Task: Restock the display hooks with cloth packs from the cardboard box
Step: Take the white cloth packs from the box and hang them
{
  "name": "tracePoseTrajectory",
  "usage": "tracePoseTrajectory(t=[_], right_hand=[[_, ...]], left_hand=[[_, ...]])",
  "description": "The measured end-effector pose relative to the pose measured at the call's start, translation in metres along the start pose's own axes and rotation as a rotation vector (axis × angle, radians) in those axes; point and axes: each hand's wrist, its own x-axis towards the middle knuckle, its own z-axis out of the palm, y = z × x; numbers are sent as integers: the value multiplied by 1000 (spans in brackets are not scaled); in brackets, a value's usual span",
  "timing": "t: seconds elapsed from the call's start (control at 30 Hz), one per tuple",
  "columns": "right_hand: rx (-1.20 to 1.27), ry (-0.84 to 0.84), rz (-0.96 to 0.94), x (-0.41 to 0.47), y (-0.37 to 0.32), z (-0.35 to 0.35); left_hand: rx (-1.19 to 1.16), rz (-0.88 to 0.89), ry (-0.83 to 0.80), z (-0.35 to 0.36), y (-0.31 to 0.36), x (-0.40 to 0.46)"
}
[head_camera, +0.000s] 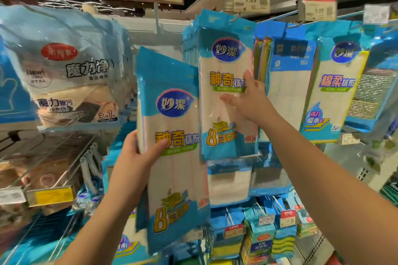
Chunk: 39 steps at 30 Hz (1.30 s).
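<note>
- Nearest the camera, at about 7 o'clock, the left hand [137,157] grips a blue-and-white cloth pack [172,146], thumb curled over its front, the pack tilted slightly.
- Just beyond, at 3 o'clock from that pack, the right hand [249,97] lies with straight fingers flat against the hanging pack [228,84], gripping nothing.
- That hanging pack fronts a row on a display hook [233,17] at 12 o'clock.
- Farther up, the 7.99 price tag [249,0] hangs above it.
- At 9 o'clock hangs a grey-lettered cloth bag [71,75].
</note>
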Motion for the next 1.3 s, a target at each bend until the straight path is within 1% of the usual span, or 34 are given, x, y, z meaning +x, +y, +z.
tracePoseTrajectory(t=[0.13,0.27,0.53,0.77,0.97,1.03,1.1,1.2,1.23,1.3], right_hand=[[-22,1,4,17,8,16],[-51,65,-14,30,14,31],[-123,150,-52,28,23,45],[-182,215,-79,22,28,42],[1,341,-179,2,19,31],[104,347,-219,-7,8,27],[241,270,-242,-15,-6,25],[404,68,-252,-24,-27,23],[452,39,-260,-25,-30,22],[496,45,-291,-25,-34,18]], left_hand=[[-29,7,61,-20,-3,-5],[-69,-5,66,-29,-3,-6],[-140,-34,-6,-21,-5,-10],[-204,-49,-75,-9,-14,-3],[-260,-49,-118,1,-11,-3],[-262,-48,-131,4,-10,-2],[-248,-44,-146,6,-9,-2],[-237,-39,-177,10,-10,-3],[-237,-39,-183,11,-10,-3],[-242,-44,-184,11,-11,-4]])
